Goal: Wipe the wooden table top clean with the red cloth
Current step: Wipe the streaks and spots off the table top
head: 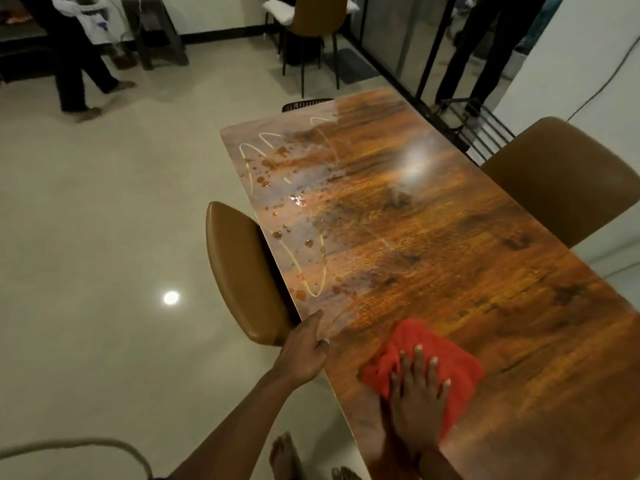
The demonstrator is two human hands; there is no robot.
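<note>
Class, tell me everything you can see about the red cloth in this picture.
The red cloth is a soft, crumpled, orange-red fabric, bunched into loose folds. It lies flat on the wooden table at its near end, close to the left edge. The right hand presses on it, fingers spread. It is apart from the spills farther along.

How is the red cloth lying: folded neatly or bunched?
Bunched. The red cloth lies crumpled with uneven folds under the flat right hand on the table.
</note>
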